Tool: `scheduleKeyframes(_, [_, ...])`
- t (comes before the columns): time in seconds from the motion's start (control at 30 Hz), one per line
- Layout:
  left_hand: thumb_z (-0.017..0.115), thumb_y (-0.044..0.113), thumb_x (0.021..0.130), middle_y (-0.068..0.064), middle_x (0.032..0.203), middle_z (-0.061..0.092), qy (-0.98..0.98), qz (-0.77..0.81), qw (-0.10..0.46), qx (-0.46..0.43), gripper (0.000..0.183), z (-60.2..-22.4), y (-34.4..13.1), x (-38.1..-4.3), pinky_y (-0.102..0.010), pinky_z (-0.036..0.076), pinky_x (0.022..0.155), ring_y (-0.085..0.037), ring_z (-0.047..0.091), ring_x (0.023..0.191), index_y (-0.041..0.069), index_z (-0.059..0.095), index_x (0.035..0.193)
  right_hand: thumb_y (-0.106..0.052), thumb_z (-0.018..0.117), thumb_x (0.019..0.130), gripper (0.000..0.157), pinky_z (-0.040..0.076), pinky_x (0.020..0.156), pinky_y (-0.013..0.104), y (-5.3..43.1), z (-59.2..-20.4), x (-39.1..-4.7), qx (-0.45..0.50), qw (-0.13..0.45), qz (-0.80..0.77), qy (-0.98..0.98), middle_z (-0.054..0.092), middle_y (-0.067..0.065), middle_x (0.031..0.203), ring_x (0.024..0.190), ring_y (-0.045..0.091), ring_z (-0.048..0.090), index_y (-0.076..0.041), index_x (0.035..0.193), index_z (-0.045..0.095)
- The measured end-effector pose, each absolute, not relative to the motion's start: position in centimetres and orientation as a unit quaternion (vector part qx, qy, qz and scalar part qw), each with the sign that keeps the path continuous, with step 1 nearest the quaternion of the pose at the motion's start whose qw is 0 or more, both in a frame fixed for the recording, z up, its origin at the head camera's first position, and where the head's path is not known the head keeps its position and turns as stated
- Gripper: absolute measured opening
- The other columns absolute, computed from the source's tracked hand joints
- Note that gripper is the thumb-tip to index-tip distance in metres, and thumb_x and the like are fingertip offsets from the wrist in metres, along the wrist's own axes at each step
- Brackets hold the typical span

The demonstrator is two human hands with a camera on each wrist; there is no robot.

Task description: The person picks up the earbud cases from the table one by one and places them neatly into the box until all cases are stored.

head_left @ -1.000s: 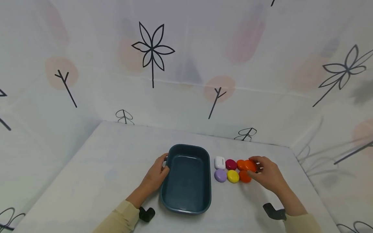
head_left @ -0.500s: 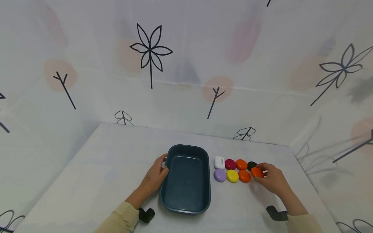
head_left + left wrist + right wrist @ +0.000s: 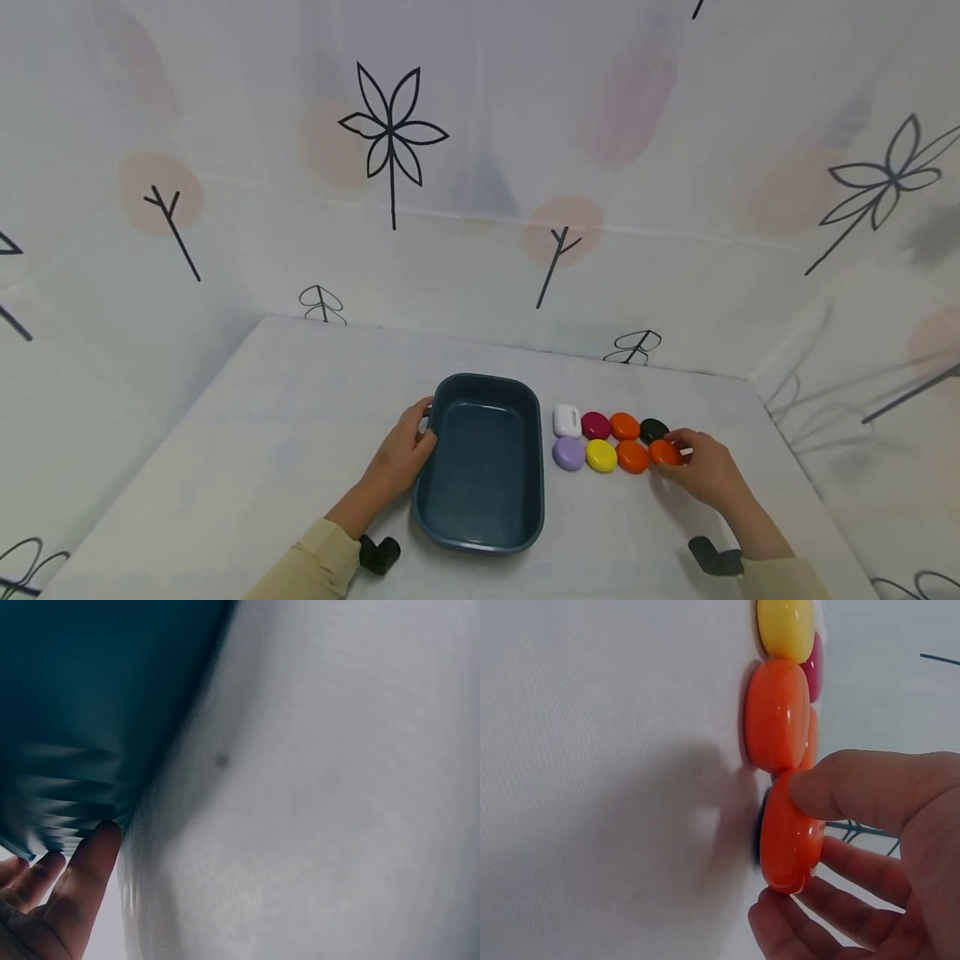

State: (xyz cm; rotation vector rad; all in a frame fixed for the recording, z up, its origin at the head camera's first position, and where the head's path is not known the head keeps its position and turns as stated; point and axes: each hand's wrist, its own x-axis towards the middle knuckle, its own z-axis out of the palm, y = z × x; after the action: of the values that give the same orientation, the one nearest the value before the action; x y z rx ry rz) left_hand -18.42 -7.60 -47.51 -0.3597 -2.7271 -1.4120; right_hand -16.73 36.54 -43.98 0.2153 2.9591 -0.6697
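My right hand (image 3: 701, 467) pinches a glossy, rounded orange disc (image 3: 784, 836) between thumb and fingers, low at the right end of two short rows of similar pieces. Just behind it, in the head view, sits a black disc (image 3: 654, 431). To its left lies another orange disc (image 3: 632, 457), followed by a yellow one (image 3: 601, 456) and a lilac one (image 3: 568, 453). In the back row are a further orange disc (image 3: 625, 426), a crimson disc (image 3: 596, 425) and a white rounded block (image 3: 567, 421). Fingertips of my left hand (image 3: 401, 454) touch the outer wall of a dark teal rectangular basin (image 3: 480, 475).
The basin's inside shows bare. Everything stands on a white-covered table (image 3: 300, 417). Behind and beside the table, a white patterned cloth (image 3: 465, 275) closes it in. A black band part (image 3: 712, 557) hangs at my right wrist, another (image 3: 378, 556) at my left.
My right hand has brought the orange disc from over the back row forward and down to the front row's right end, uncovering the black disc. My left hand stays at the basin.
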Motion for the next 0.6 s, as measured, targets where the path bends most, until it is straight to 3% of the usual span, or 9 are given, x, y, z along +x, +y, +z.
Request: scheduleKeyframes(0.6, [0.043,0.020,0.096,-0.008,0.141,0.050,-0.888,-0.445,0.029,-0.116,0.053,-47.75,-7.56,-18.31,-0.043,0.047,0.093,-0.018,0.059,0.105,0.012,0.035,0.148,-0.019,0.075,0.079,0.052,0.056,0.071,0.040,36.80,-44.62,-16.83,0.091,0.079,-0.221,0.968,0.059,0.029,0.111,0.091,0.034,0.060,0.008,0.119,0.055])
